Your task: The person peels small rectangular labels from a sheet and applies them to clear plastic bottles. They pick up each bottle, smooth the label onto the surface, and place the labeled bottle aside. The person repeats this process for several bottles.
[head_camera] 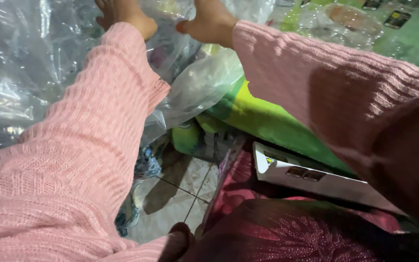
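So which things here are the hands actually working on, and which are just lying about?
In hand:
left hand and right hand, both on the crumpled clear plastic sheeting

Lying about:
flat white cardboard box
green and yellow fabric bundle
dark red patterned cloth
pale tiled floor

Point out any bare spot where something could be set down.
Only the pale tiled floor shows bare, bordered by the pink knitted left sleeve, the white cardboard box and the magenta patterned fabric. Crumpled clear plastic bags crowd everything above.
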